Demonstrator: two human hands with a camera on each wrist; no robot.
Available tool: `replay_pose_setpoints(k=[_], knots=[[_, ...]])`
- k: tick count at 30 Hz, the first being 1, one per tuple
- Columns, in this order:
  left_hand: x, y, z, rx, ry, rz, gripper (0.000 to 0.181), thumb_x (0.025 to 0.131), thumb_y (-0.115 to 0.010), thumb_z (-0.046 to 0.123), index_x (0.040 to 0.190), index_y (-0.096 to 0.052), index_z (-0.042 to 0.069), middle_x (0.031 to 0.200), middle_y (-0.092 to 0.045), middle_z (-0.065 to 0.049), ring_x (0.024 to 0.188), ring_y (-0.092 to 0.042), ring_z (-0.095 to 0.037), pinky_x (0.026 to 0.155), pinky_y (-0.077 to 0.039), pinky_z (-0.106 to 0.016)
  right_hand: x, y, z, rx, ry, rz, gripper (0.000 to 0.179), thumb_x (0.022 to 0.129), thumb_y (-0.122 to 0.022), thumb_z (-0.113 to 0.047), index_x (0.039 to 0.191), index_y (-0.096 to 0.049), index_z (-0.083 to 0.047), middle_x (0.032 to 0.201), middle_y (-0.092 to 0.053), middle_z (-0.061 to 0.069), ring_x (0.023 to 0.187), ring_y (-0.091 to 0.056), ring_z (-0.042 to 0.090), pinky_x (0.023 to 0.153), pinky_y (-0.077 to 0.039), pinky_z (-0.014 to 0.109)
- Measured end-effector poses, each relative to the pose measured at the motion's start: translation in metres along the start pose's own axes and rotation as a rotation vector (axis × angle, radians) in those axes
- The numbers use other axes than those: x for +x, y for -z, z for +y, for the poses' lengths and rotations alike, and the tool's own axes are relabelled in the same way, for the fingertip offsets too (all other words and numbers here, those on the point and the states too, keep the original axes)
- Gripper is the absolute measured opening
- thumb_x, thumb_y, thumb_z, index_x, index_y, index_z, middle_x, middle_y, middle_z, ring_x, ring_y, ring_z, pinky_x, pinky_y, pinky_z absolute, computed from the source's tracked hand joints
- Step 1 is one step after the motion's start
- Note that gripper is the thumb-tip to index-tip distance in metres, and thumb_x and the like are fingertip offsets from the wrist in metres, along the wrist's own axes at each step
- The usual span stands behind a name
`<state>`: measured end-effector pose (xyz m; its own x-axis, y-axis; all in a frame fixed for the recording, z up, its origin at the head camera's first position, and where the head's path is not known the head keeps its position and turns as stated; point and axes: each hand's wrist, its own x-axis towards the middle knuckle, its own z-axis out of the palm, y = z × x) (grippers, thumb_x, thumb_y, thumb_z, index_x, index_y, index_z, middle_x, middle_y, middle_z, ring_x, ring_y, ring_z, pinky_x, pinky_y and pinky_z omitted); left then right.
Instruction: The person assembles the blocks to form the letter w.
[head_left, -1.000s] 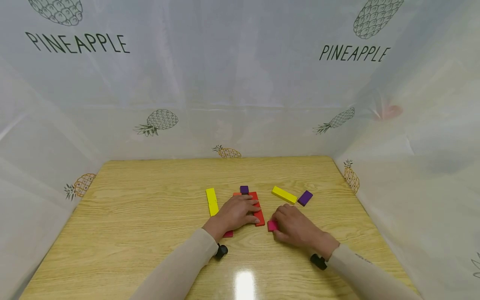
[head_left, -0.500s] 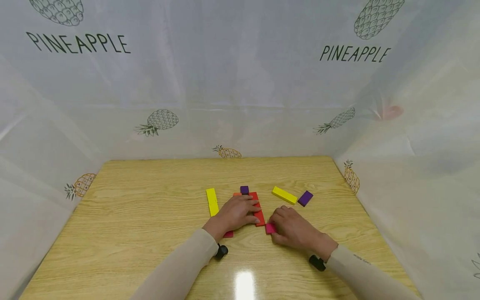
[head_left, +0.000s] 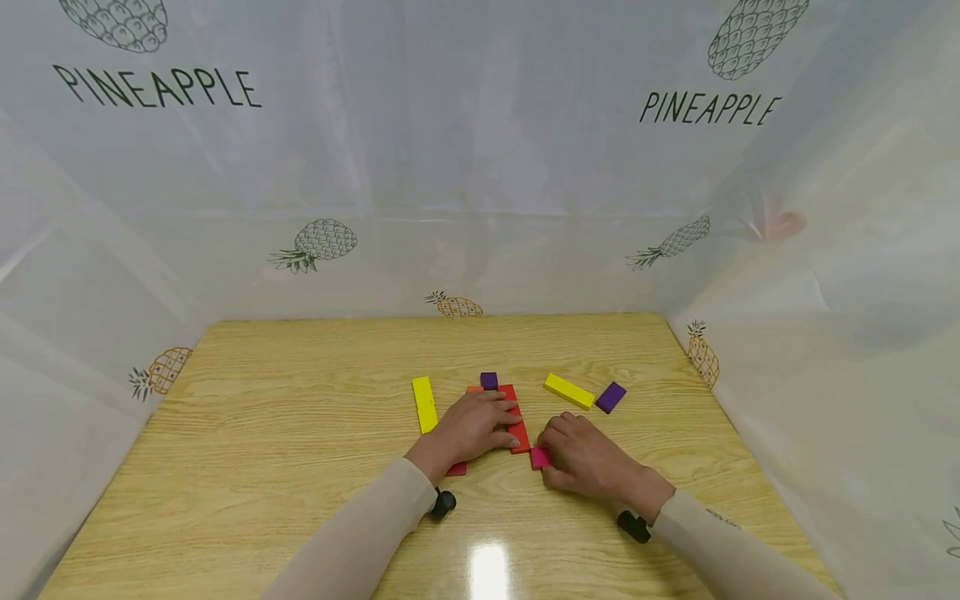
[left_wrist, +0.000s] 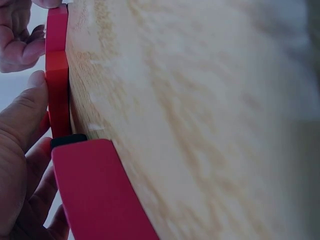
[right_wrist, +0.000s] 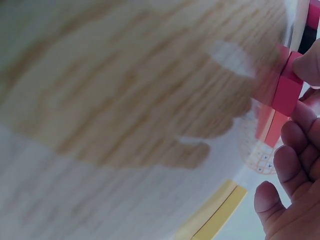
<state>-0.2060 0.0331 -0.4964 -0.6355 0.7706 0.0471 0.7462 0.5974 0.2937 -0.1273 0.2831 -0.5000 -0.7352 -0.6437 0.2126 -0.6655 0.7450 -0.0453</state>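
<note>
My left hand (head_left: 476, 425) lies over a group of blocks in the head view, its thumb and fingers resting on a long red block (head_left: 520, 433). Under its wrist shows the end of another pink block (head_left: 457, 469), large in the left wrist view. My right hand (head_left: 588, 454) pinches a small pink block (head_left: 540, 457) between thumb and fingers. That block sits on the table against the red block's near right corner; the left wrist view shows the pink block (left_wrist: 56, 30) meeting the red block (left_wrist: 58, 95). The left hand hides much of the group.
A dark purple block (head_left: 489, 381) and an orange one (head_left: 474, 388) adjoin the group's far end. Yellow pieces (head_left: 424, 404) run along its left. Apart on the right lie a yellow block (head_left: 568, 391) and a purple block (head_left: 611, 397). A pineapple-print sheet (head_left: 480, 167) surrounds the wooden table (head_left: 300, 467).
My right hand has slid the pink block slightly left, up to the red block's near corner. Over the last half second it hardly moves. The left hand stays in place.
</note>
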Motion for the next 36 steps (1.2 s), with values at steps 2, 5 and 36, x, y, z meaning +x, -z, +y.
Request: replay_pose_setpoints(k=[2, 5, 36], knots=[[0.0, 0.0, 0.0, 0.002, 0.0, 0.003, 0.046, 0.101, -0.068, 0.048, 0.141, -0.071, 0.025, 0.153, -0.061, 0.005, 0.151, -0.046, -0.022, 0.126, -0.035, -0.042, 0.0, 0.0, 0.0, 0.004, -0.006, -0.005, 0.024, 0.093, -0.074, -0.033, 0.11, -0.069, -0.018, 0.105, -0.062, -0.007, 0.099, -0.055, 0.012, 0.09, -0.05, 0.036], [0.001, -0.001, -0.001, 0.005, -0.002, 0.004, 0.047, 0.1, -0.068, 0.048, 0.141, -0.071, 0.025, 0.153, -0.061, 0.005, 0.151, -0.046, -0.021, 0.126, -0.036, -0.041, 0.0, 0.001, 0.0, 0.012, -0.015, -0.011, 0.027, 0.093, -0.074, -0.036, 0.111, -0.068, -0.017, 0.106, -0.061, -0.007, 0.099, -0.054, 0.012, 0.09, -0.05, 0.036], [-0.002, -0.001, 0.001, 0.008, 0.006, 0.0, 0.047, 0.102, -0.067, 0.048, 0.143, -0.069, 0.026, 0.155, -0.058, 0.007, 0.152, -0.044, -0.021, 0.127, -0.034, -0.043, -0.005, 0.004, 0.076, -0.154, -0.339, 0.16, 0.046, 0.093, -0.074, -0.034, 0.119, -0.069, 0.003, 0.108, -0.065, 0.016, 0.093, -0.056, 0.033, 0.081, -0.049, 0.05]])
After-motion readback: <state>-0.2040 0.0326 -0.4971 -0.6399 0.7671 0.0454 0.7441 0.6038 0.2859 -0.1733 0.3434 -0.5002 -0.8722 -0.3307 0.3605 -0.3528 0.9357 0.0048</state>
